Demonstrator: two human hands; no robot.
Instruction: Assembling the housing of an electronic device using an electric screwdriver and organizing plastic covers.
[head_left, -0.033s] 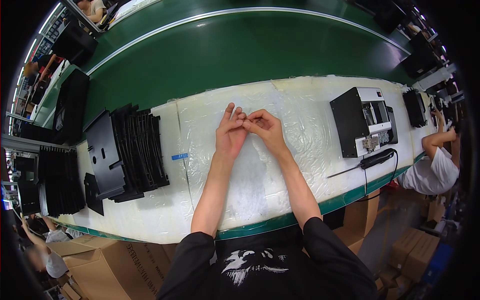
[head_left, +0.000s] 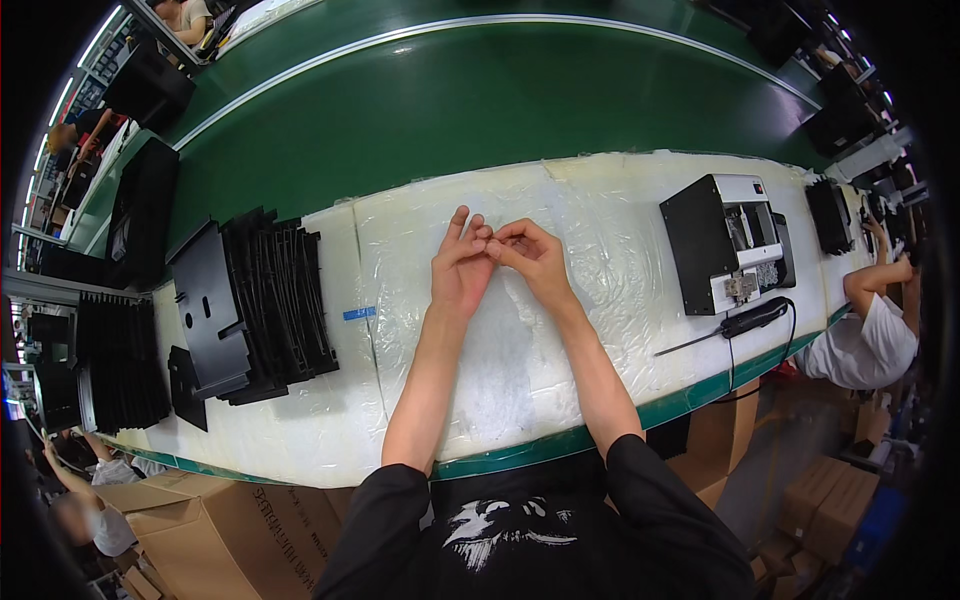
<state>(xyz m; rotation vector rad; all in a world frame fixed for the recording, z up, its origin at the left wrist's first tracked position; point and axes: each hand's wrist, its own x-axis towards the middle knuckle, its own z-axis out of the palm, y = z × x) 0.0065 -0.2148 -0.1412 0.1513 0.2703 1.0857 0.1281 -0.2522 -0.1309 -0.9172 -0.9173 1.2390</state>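
Observation:
Both my hands meet over the middle of the white, plastic-wrapped bench top (head_left: 520,370). My left hand (head_left: 460,268) is held flat with its fingers stretched out and slightly apart. My right hand (head_left: 532,255) is curled, its fingertips pinching at the tips of the left hand's fingers. Whether something tiny sits between the fingers cannot be made out. Neither hand touches any other object.
A row of black plastic panels (head_left: 250,300) leans at my left, with more stacked farther left (head_left: 120,365). A black-and-white machine (head_left: 725,250) and a corded black hand tool (head_left: 755,318) stand at right. A green conveyor belt (head_left: 480,100) runs behind. A seated co-worker (head_left: 870,335) is at right, with cardboard boxes (head_left: 200,520) at lower left.

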